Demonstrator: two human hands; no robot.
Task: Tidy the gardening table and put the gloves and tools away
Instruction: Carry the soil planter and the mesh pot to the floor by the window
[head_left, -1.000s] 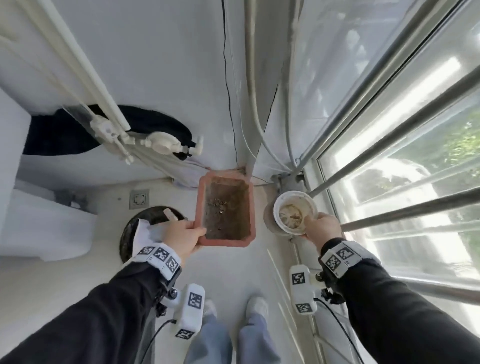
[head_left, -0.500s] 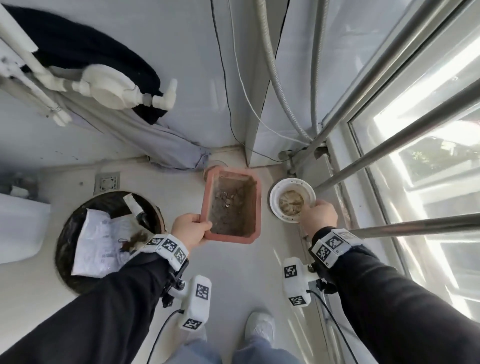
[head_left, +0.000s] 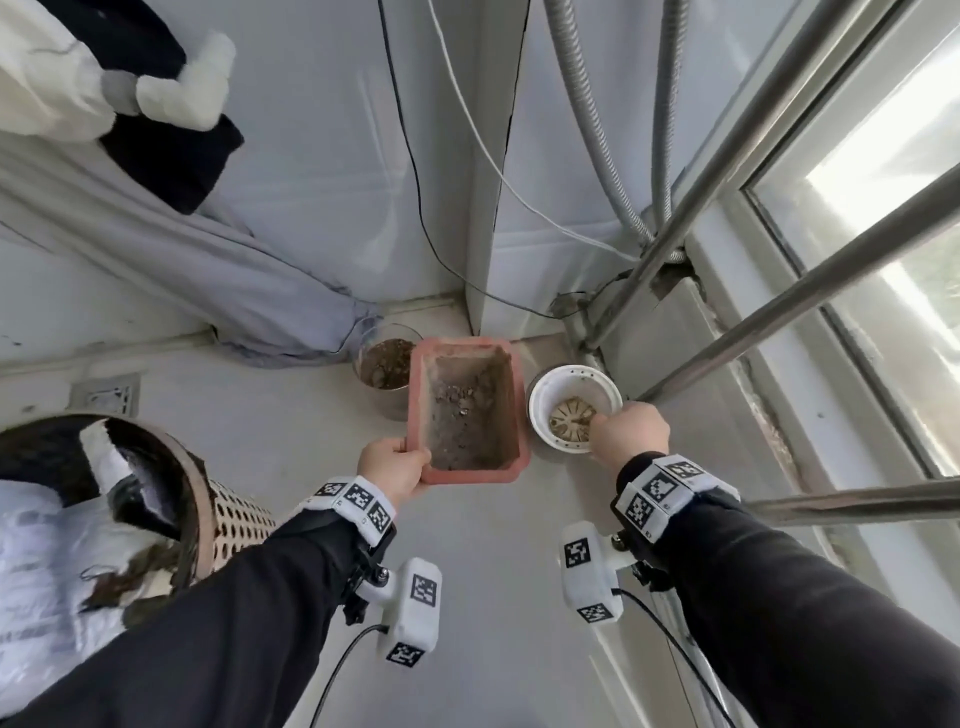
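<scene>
Lower left of frame: perforated bin with paper inside. Centre: our left hand grips near corner of red planter, thumb over rim. Our right hand pinches near rim of white pot, just right of planter. Beyond them: soil cup near wall corner.

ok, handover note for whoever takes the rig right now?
Left hand grips the near-left corner of the rectangular planter, which holds a little soil.
Right hand grips the near rim of the white round pot.
Both pots are side by side in the corner of the floor by the window; set down or not, cannot tell.
A clear cup of soil stands behind the planter.
Left to do: release both. Gloves and tools are not in view.
</scene>
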